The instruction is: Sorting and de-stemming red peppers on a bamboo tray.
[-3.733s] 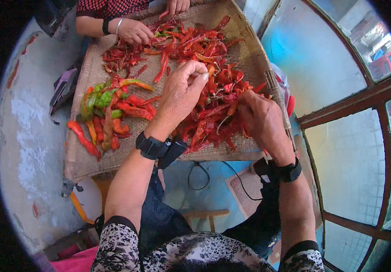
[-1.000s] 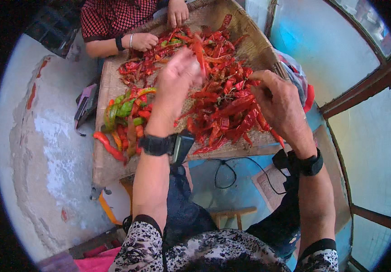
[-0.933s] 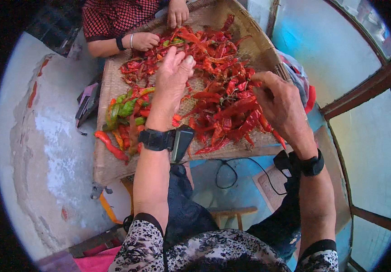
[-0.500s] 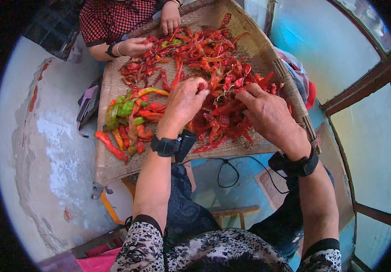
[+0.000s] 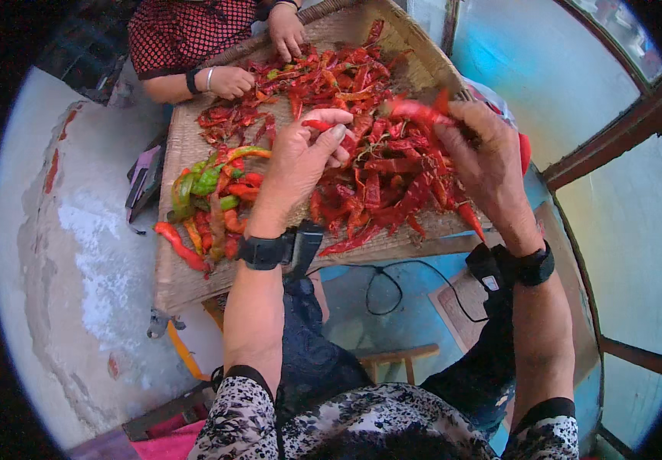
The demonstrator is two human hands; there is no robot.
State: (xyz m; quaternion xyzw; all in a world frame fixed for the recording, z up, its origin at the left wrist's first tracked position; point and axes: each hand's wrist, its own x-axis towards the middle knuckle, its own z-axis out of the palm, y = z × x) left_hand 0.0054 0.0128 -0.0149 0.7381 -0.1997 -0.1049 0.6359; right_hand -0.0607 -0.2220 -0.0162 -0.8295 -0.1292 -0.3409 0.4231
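My left hand (image 5: 296, 161) is closed on a red chili pepper (image 5: 317, 125), pinched between thumb and fingers above the heap. Over the right part of the heap, my right hand (image 5: 492, 157) grips another red chili pepper (image 5: 417, 113), blurred by motion, its free end pointing left. Beneath both hands spreads a pile of dried, wrinkled red chili peppers (image 5: 407, 165) on a woven tray (image 5: 193, 290). A smaller group of green and orange peppers (image 5: 206, 182) lies on the tray's left side, near my left wrist.
Across the tray, a co-worker's two hands (image 5: 287, 32) touch the far peppers. A framed window (image 5: 622, 245) stands to the right, a worn wall (image 5: 89, 253) to the left. A black cable (image 5: 383, 291) loops below the tray, near a wooden stool (image 5: 400, 356).
My right hand has lifted to the right and up, now with a red pepper in it. My left hand has shifted slightly left, showing a pepper. The co-worker's hand nearer the wall has lowered slightly.
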